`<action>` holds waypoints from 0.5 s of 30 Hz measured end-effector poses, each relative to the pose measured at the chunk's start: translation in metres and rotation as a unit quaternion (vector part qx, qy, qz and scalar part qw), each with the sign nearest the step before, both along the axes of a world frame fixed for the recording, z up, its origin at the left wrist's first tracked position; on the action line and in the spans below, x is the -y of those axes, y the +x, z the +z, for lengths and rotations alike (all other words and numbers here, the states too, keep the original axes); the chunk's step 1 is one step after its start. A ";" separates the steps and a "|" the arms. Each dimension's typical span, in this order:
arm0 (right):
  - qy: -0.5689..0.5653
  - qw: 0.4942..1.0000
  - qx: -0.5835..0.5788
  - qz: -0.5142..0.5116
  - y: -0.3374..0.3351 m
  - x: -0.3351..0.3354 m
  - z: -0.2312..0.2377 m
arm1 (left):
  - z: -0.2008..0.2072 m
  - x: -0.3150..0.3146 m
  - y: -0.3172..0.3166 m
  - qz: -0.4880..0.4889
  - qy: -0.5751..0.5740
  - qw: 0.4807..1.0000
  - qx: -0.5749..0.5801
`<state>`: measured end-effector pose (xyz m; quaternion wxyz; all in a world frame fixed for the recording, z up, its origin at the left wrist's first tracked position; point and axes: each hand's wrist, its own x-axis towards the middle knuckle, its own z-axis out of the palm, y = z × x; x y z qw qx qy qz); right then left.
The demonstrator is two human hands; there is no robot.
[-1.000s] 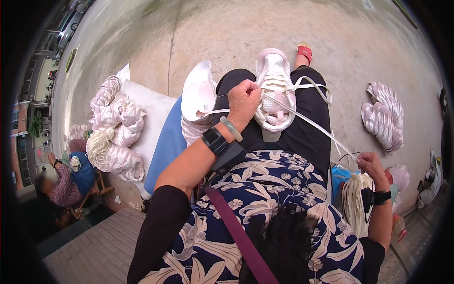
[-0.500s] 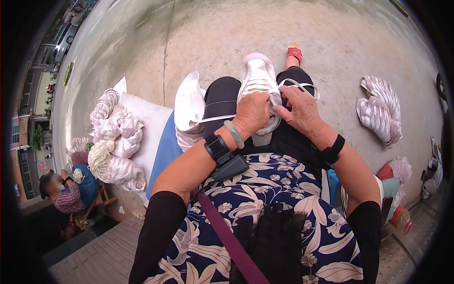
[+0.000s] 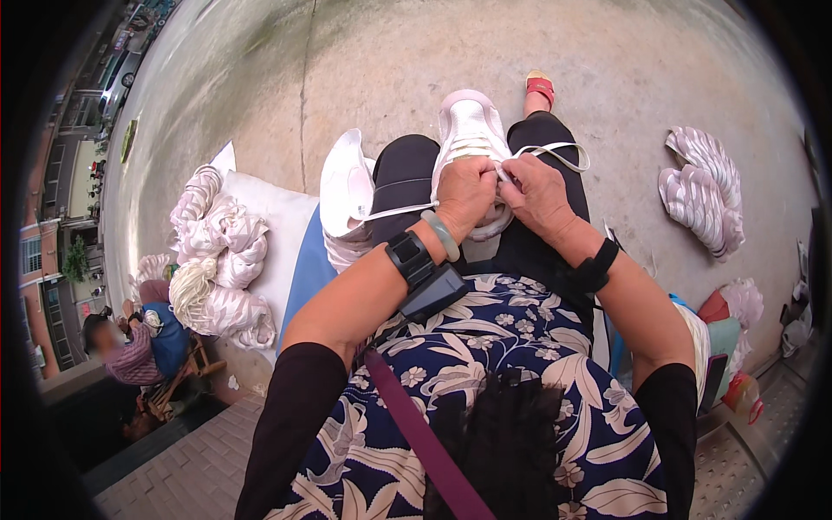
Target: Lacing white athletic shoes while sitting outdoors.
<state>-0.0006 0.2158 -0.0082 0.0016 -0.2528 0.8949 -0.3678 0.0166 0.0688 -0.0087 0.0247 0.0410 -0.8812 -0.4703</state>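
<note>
A white and pale pink sneaker (image 3: 469, 121) lies between my knees, toe pointing away, with white lacing across its front. My left hand (image 3: 465, 198) is closed over the sneaker's upper, thumb near the right row of eyelets. Close against it, my right hand (image 3: 539, 198) pinches a white shoelace (image 3: 565, 149) at that row; the lace loops out over my right knee. Another lace end trails left from under my left hand toward a stack of white shoe pieces (image 3: 347, 182) beside my left knee. My fingers hide the exact pinch point.
Bundles of white and pink shoe parts (image 3: 227, 243) lie on a white sheet (image 3: 282, 212) at left; another bundle (image 3: 704, 191) rests on the concrete floor at right. Bags and cloths (image 3: 732, 321) sit at lower right. A seated person (image 3: 139, 347) is at far left.
My right hand has drawn in closer to my left, its fingers folding tighter at the eyelets. The lace loop at right has shifted slightly. The view has moved a little.
</note>
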 end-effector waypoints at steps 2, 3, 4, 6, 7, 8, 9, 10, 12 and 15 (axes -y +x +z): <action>-0.022 1.000 0.007 -0.013 0.003 -0.001 0.001 | 0.001 0.002 0.000 -0.020 -0.045 0.999 -0.003; -0.043 0.999 0.013 -0.025 0.004 0.000 0.002 | 0.003 0.005 0.001 -0.021 -0.047 0.999 -0.003; -0.044 0.999 0.013 -0.025 0.004 -0.001 0.004 | 0.006 0.011 0.004 -0.048 -0.089 0.994 -0.048; -0.061 0.993 0.095 -0.029 0.004 -0.004 0.011 | 0.017 0.024 0.010 -0.081 -0.131 0.984 -0.090; -0.061 0.993 0.097 -0.033 0.004 -0.006 0.008 | 0.027 0.034 0.014 -0.124 -0.110 0.983 -0.082; -0.060 0.994 0.086 -0.034 0.004 -0.007 0.007 | 0.038 0.046 0.020 -0.164 -0.090 0.979 -0.075; -0.058 0.995 0.076 -0.036 0.003 -0.009 0.006 | 0.047 0.060 0.026 -0.153 -0.065 0.985 -0.040; -0.061 0.995 0.076 -0.038 0.003 -0.010 0.003 | 0.055 0.078 0.033 -0.140 -0.041 0.989 -0.004; -0.075 0.996 0.039 -0.041 0.004 -0.011 -0.005 | 0.053 0.125 0.051 -0.094 0.000 0.994 0.061; -0.064 0.997 0.039 -0.030 0.003 -0.008 -0.001 | 0.045 0.186 0.093 -0.012 -0.089 0.995 0.052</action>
